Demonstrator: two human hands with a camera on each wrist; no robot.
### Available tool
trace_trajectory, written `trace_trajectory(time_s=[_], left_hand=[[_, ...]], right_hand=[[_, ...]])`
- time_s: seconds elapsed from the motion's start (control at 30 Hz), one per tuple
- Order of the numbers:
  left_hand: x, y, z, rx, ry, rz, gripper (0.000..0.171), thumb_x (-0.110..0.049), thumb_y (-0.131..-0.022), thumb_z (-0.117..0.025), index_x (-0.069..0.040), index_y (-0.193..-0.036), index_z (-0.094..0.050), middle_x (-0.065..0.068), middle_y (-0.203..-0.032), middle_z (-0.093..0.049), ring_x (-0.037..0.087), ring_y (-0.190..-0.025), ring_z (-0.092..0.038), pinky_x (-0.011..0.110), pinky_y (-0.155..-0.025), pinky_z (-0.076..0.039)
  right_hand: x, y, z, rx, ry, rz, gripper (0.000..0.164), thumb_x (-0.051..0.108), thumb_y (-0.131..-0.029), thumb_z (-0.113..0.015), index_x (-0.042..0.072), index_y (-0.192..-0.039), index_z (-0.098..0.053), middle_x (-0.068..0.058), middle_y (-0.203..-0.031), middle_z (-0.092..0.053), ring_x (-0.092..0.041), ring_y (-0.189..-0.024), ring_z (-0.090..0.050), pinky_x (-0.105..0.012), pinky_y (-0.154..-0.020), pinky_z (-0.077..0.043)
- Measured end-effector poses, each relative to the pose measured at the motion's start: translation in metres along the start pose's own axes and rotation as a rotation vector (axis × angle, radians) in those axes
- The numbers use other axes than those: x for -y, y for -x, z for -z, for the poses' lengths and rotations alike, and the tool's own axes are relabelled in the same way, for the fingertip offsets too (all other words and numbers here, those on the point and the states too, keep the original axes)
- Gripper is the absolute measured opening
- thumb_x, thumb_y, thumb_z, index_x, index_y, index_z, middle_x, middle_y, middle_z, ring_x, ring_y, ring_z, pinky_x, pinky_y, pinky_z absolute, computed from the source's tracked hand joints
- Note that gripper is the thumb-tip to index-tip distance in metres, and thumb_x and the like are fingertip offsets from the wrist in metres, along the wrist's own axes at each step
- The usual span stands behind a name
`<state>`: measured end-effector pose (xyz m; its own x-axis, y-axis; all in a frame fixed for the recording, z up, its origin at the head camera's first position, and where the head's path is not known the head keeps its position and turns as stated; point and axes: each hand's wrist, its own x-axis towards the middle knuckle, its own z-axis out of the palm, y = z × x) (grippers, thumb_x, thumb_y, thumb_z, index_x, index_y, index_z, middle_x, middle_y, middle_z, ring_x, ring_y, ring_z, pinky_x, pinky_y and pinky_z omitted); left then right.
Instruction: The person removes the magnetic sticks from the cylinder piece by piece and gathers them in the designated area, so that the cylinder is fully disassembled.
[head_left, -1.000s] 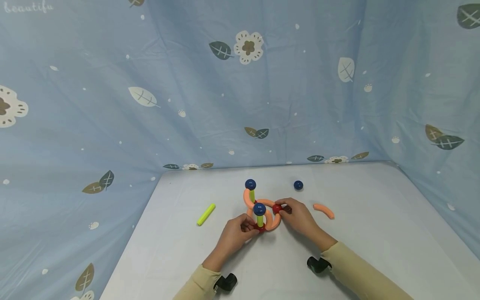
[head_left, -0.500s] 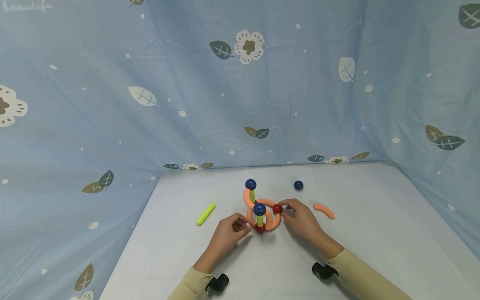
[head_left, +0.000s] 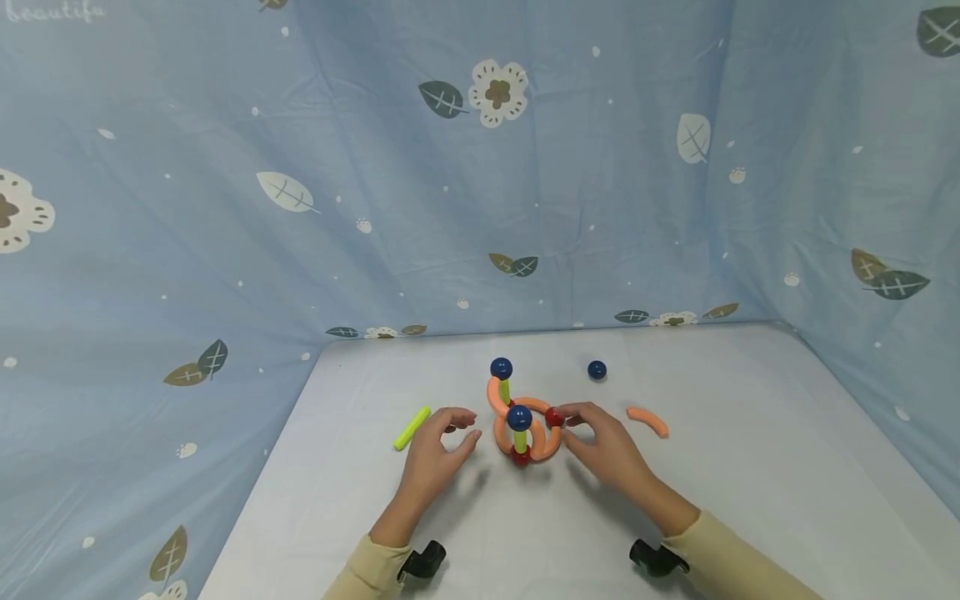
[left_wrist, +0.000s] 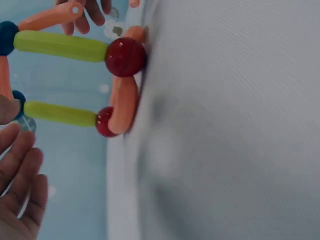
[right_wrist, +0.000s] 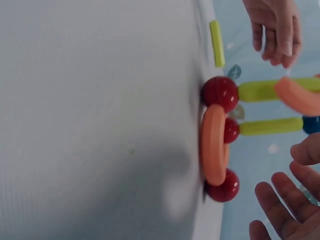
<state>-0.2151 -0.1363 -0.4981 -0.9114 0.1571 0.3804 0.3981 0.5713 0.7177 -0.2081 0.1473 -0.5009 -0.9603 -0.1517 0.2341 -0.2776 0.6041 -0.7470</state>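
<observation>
A magnetic ball-and-rod build stands mid-table in the head view. Its ring of orange curved rods [right_wrist: 214, 145] joins red balls on the tabletop. Two upright yellow-green rods [left_wrist: 61, 45] rise from red balls, each topped by a blue ball [head_left: 519, 417]; an orange curved rod leans from the far blue one. My left hand [head_left: 433, 454] is held left of the build, thumb and fingers apart, holding nothing. On the other side, my right hand [head_left: 604, 446] has its fingertips right beside the right-hand red ball [head_left: 553, 417], its fingers spread in the right wrist view.
A loose yellow-green rod [head_left: 409, 431] lies left of the build, partly behind the left hand. Toward the back right sits a loose blue ball [head_left: 597, 370]. One orange curved rod [head_left: 648, 422] lies right of the right hand. A patterned blue curtain [head_left: 480, 192] encloses the table.
My left hand has let go of the near red ball and moved left toward the loose rod. The right hand has loosened from its red ball, drawing slightly back. The build stays put.
</observation>
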Motion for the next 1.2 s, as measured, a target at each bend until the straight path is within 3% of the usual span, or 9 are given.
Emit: trace_trajectory(time_s=[0.17,0.37,0.57,0.83,1.0,1.2], left_hand=[[-0.013,-0.002,0.001,-0.076,0.002,-0.077,0.029,-0.020,-0.091,-0.079,-0.017,-0.118,-0.069,-0.009,-0.116,-0.067,0.011,-0.109,-0.063,0.038,-0.096,-0.054],[-0.028,-0.005,-0.001,-0.101,-0.011,-0.195,0.040,-0.019,-0.090,-0.079,-0.020,-0.128,-0.066,-0.008,-0.129,-0.062,0.015,-0.124,-0.056,0.045,-0.103,-0.050],[-0.037,-0.010,-0.006,-0.064,0.015,-0.302,0.047,-0.017,-0.087,-0.081,-0.017,-0.132,-0.065,-0.007,-0.135,-0.059,0.017,-0.128,-0.052,0.046,-0.105,-0.048],[-0.043,-0.018,-0.012,-0.006,-0.027,-0.429,0.045,-0.019,-0.086,-0.083,-0.017,-0.128,-0.068,-0.005,-0.128,-0.067,0.025,-0.128,-0.055,0.049,-0.113,-0.038],[-0.045,-0.020,-0.014,0.003,-0.043,-0.465,0.039,-0.018,-0.087,-0.083,-0.017,-0.125,-0.072,-0.005,-0.124,-0.070,0.027,-0.125,-0.058,0.053,-0.116,-0.034],[-0.044,-0.020,-0.014,0.004,-0.060,-0.464,0.038,-0.017,-0.088,-0.081,-0.017,-0.124,-0.071,-0.005,-0.121,-0.070,0.018,-0.122,-0.059,0.052,-0.117,-0.033]], right_hand=[[0.008,0.005,-0.001,-0.020,-0.064,0.073,0.032,0.009,-0.094,-0.073,0.011,-0.125,-0.067,-0.003,-0.118,-0.069,-0.019,-0.107,-0.064,-0.052,-0.095,-0.053],[0.013,0.009,-0.008,-0.033,-0.121,0.141,0.031,0.014,-0.097,-0.070,0.011,-0.128,-0.065,0.003,-0.116,-0.069,-0.015,-0.107,-0.064,-0.052,-0.094,-0.054],[0.018,0.010,-0.015,-0.012,-0.174,0.152,0.037,0.025,-0.099,-0.069,0.011,-0.132,-0.061,0.004,-0.122,-0.068,-0.014,-0.104,-0.066,-0.050,-0.090,-0.055],[0.022,0.009,-0.022,0.000,-0.215,0.189,0.041,0.015,-0.095,-0.073,0.012,-0.133,-0.058,0.004,-0.113,-0.070,-0.010,-0.098,-0.067,-0.039,-0.083,-0.059],[0.023,0.009,-0.022,-0.027,-0.191,0.245,0.039,0.008,-0.095,-0.071,0.010,-0.132,-0.059,0.000,-0.103,-0.071,-0.008,-0.092,-0.066,-0.029,-0.076,-0.058],[0.023,0.008,-0.021,-0.015,-0.189,0.282,0.041,0.011,-0.098,-0.068,0.015,-0.138,-0.058,-0.003,-0.097,-0.070,-0.006,-0.083,-0.063,-0.028,-0.072,-0.057]])
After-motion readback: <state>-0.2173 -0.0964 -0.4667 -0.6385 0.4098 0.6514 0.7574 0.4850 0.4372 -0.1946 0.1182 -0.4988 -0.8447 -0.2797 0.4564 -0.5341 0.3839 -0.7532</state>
